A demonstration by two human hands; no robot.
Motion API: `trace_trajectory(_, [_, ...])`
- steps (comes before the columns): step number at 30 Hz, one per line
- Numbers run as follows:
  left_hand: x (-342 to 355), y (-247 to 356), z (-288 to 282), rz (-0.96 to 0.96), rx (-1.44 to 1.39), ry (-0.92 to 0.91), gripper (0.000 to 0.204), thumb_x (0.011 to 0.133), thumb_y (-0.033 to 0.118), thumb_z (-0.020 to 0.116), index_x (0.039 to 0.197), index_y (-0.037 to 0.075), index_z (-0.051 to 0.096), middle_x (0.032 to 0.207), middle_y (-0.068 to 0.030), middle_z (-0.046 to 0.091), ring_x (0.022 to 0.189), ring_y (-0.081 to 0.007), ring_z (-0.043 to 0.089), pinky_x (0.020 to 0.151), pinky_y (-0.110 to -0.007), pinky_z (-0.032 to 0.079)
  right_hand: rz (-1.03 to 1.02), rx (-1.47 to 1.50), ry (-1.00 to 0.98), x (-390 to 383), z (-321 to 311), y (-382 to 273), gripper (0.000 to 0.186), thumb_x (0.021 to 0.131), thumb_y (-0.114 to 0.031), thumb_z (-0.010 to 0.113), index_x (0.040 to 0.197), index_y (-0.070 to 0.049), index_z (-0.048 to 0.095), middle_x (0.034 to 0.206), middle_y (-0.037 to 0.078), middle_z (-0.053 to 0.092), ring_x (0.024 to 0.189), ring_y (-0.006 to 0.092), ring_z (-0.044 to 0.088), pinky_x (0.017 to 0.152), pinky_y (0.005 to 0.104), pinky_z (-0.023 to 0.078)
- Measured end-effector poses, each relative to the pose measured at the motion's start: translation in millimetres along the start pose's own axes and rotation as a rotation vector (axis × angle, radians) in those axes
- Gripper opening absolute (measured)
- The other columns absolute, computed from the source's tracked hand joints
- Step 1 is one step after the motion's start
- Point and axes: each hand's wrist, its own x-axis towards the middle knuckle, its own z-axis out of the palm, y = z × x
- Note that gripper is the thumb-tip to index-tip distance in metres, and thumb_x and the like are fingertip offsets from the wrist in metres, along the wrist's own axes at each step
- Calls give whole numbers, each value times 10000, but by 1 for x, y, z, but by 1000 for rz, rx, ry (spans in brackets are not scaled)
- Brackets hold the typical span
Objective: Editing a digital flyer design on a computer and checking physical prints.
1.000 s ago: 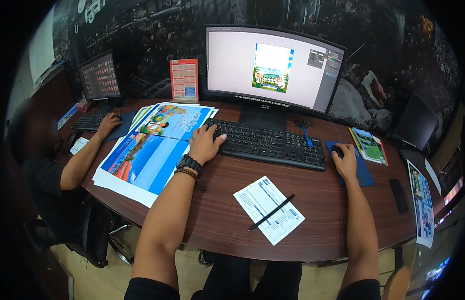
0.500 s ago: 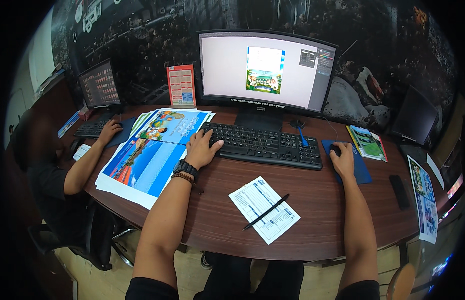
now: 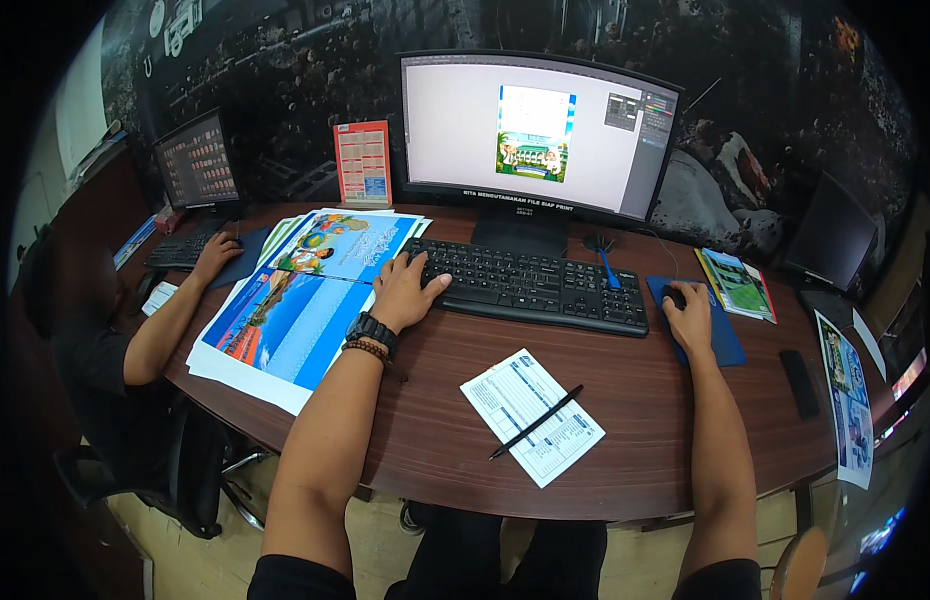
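My left hand (image 3: 404, 289) rests with its fingers spread over the left end of a black keyboard (image 3: 525, 285). A black watch (image 3: 370, 329) and a beaded bracelet are on that wrist. My right hand (image 3: 691, 315) is closed over a dark computer mouse (image 3: 675, 296), partly hidden under the fingers, on a blue mouse pad (image 3: 726, 345). Behind the keyboard, a wide monitor (image 3: 440, 130) displays a blue and green poster layout on a pale background. Between my forearms lies a printed form (image 3: 555, 462), with a black pen (image 3: 535, 424) slanting across it.
Colourful printed sheets (image 3: 303, 330) lie left of my left hand. A red calendar (image 3: 362, 165) stands behind them. At the far left, a person (image 3: 105, 340) works at another monitor (image 3: 197, 160). On the right are a booklet (image 3: 737, 285), a black oblong object (image 3: 799, 384) and another monitor (image 3: 831, 228).
The whole view has shifted slightly. Both hands keep their places on the keyboard and the mouse, and the poster layout on the monitor looks the same.
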Motion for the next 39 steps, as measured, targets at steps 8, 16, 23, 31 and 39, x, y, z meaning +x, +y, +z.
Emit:
trace_trajectory(8, [-1, 4, 2, 83, 22, 56, 684, 874, 555, 623, 1355, 74, 548, 1406, -257, 450, 1332, -425, 370, 1113, -529, 254, -18, 14, -6, 1, 0, 1, 364, 825, -221, 656, 1146, -51, 662, 1196, 194, 532, 1115, 375, 559, 955, 427, 454])
trace_trajectory(16, [28, 23, -9, -100, -15, -124, 719, 858, 649, 569, 1393, 171, 527, 1499, -134, 399, 1373, -419, 325, 1092, -612, 279, -6, 4, -5, 0, -4, -1, 364, 828, -241, 659, 1145, -61, 659, 1202, 173, 529, 1119, 370, 557, 952, 429, 455])
trace_trajectory(23, [38, 14, -11, -85, 67, -130, 597, 904, 530, 567, 1370, 157, 546, 1432, -125, 481, 1318, -403, 403, 1081, -580, 326, -104, -38, 55, -3, 2, -6, 341, 815, -213, 676, 1120, -61, 660, 1195, 170, 532, 1117, 370, 542, 945, 437, 452])
trace_trajectory(31, [-3, 9, 1, 92, 168, 254, 418, 778, 5, 630, 1185, 96, 654, 1218, -192, 564, 1080, -391, 564, 897, -432, 513, -611, 235, -163, -8, 48, -134, 236, 834, -207, 676, 1029, -79, 705, 1113, 147, 583, 1176, 348, 484, 1029, 440, 383])
trace_trajectory(39, [2, 12, 3, 75, 84, 141, 423, 842, 21, 599, 1262, 76, 620, 1250, -269, 542, 1115, -438, 533, 972, -469, 448, -504, 48, -348, -6, 125, -202, 294, 906, -334, 592, 1094, -149, 722, 1200, 152, 554, 1240, 315, 431, 1057, 441, 314])
